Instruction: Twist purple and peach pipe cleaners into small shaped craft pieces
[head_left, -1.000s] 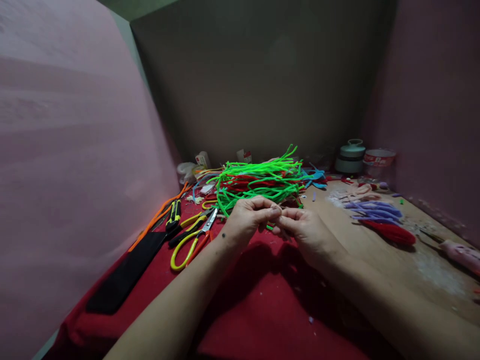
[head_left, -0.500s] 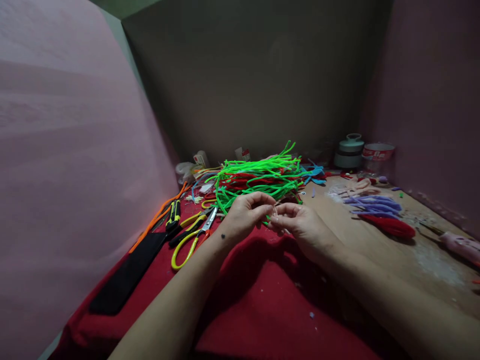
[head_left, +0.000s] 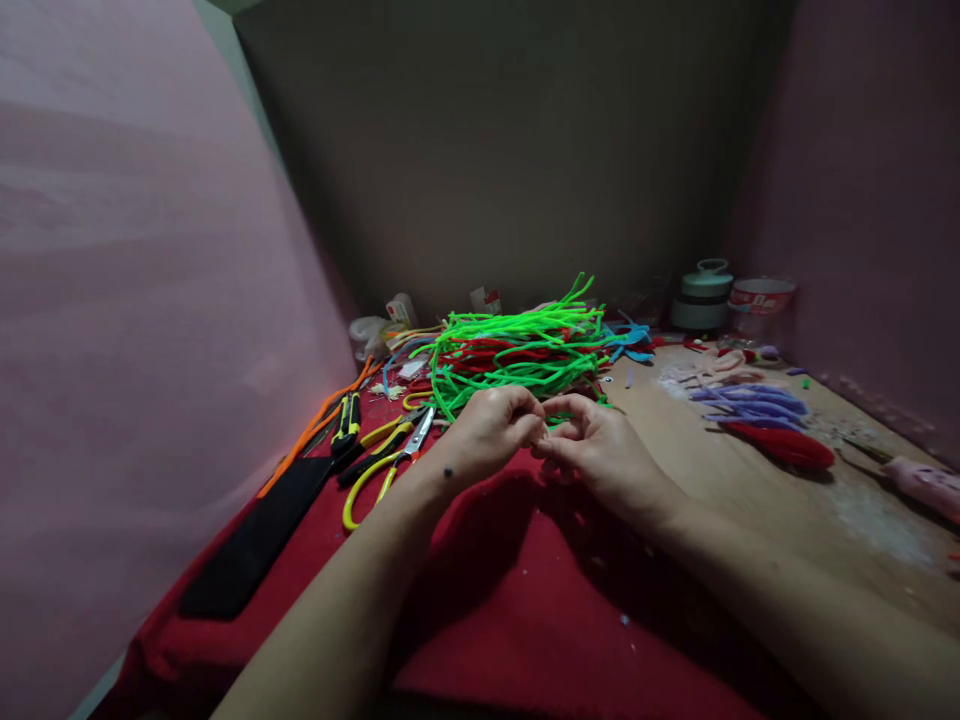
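My left hand [head_left: 487, 435] and my right hand [head_left: 600, 455] meet fingertip to fingertip above the red cloth [head_left: 517, 600], just in front of a heap of bright green and red pipe cleaners [head_left: 517, 355]. Both hands are curled in a pinch around something small between the fingertips; it is too small and too hidden to name. A bit of green shows behind the fingers.
Yellow-handled scissors [head_left: 382, 465], pliers and a yellow-black utility knife [head_left: 346, 425] lie left of my hands, beside a black strip [head_left: 255, 540]. On the wooden tabletop [head_left: 750, 500] to the right lie purple pipe cleaners [head_left: 754, 405] and a red piece [head_left: 784, 447]. Jars [head_left: 701, 295] stand at the back.
My hands have drawn closer together, with the fingertips now touching in a tighter pinch. The view has shifted slightly.
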